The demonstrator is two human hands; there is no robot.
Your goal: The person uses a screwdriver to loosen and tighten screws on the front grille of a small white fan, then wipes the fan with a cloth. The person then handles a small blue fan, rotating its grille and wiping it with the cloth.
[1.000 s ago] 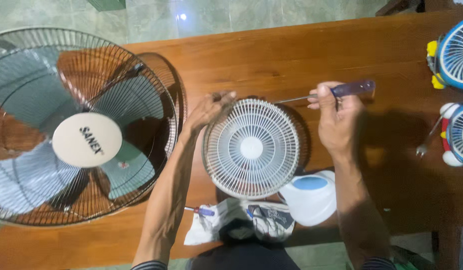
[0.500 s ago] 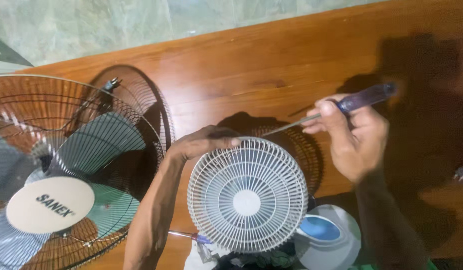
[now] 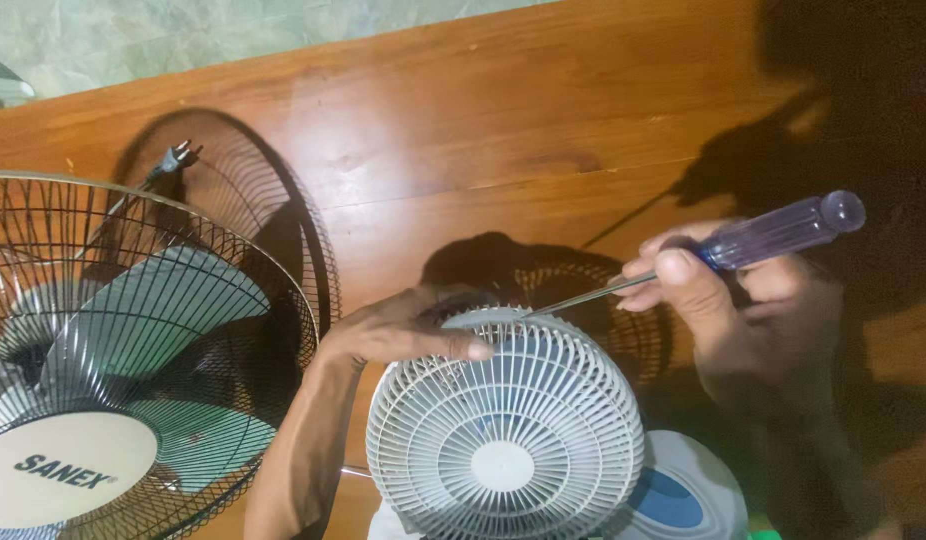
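White plastic grille of a small round desk fan [image 3: 505, 430] is steadied at its top rim by the left hand [image 3: 408, 335], fingers pressed flat. A purple-handled screwdriver [image 3: 723, 250], clenched in the right hand [image 3: 728, 310], has been brought closer, its tip now at the rim, over the reddish wooden surface [image 3: 463, 130].

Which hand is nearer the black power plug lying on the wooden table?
Left. The left hand rests on the small white fan's grille, right of the black power plug; the right hand is farther right.
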